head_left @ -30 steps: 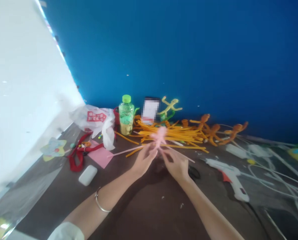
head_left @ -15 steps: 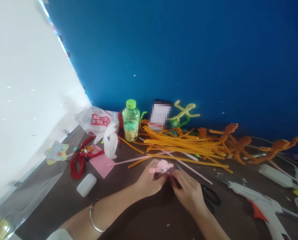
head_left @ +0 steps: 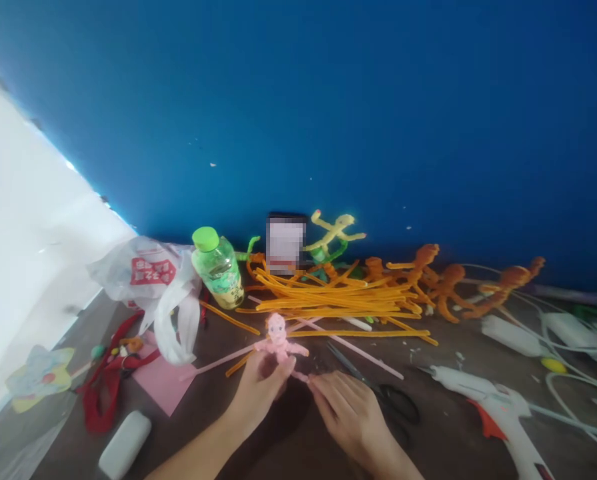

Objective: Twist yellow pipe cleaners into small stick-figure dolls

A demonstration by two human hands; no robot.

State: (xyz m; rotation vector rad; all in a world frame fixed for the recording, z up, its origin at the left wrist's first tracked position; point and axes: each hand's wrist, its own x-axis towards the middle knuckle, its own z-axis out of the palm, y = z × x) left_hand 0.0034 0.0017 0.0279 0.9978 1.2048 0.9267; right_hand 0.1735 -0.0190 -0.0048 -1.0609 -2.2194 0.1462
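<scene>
A small pink pipe-cleaner doll (head_left: 277,333) with a face and outstretched arms stands upright in front of me. My left hand (head_left: 263,383) is closed round its lower body, thumb across the front. At the lower right of the doll, my right hand (head_left: 345,407) pinches the end of one pink leg (head_left: 299,377). Black-handled scissors (head_left: 378,387) lie just beyond my right hand, blades pointing away to the left. Behind the doll, pink pipe cleaners (head_left: 358,350) lie near a heap of orange pipe cleaners (head_left: 338,293).
A green-capped bottle (head_left: 221,273) and a white plastic bag (head_left: 148,273) stand back left. A white case (head_left: 125,443), pink paper (head_left: 165,383) and red strap (head_left: 102,397) lie left. A glue gun (head_left: 488,393) and cables are right. Orange figures (head_left: 451,287) line the blue wall.
The view has turned to the right. The doll is now raised upright with its face and arms showing, and my right hand has moved away from its body to the leg's end.
</scene>
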